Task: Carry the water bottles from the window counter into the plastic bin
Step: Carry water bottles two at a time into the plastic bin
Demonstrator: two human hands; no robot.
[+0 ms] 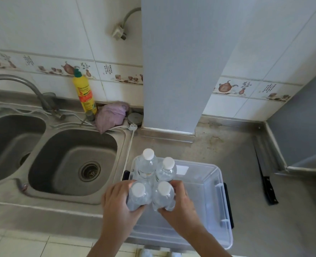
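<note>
A clear plastic bin (218,201) stands on the steel counter, right of the sink. Two clear water bottles with white caps stand upright in its far left corner, one at the back left (147,164) and one beside it (166,169). My left hand (116,203) grips a third bottle (139,195) and my right hand (177,203) grips a fourth bottle (162,193). Both held bottles are upright, side by side, just in front of the two standing ones at the bin's left side. Their bases are hidden by my fingers.
A double steel sink (73,164) with a curved tap (20,84) lies to the left. Behind it stand a yellow detergent bottle (85,93) and a purple cloth (110,115). A grey pillar (181,62) rises behind the bin. A black-handled knife (264,175) lies to the right.
</note>
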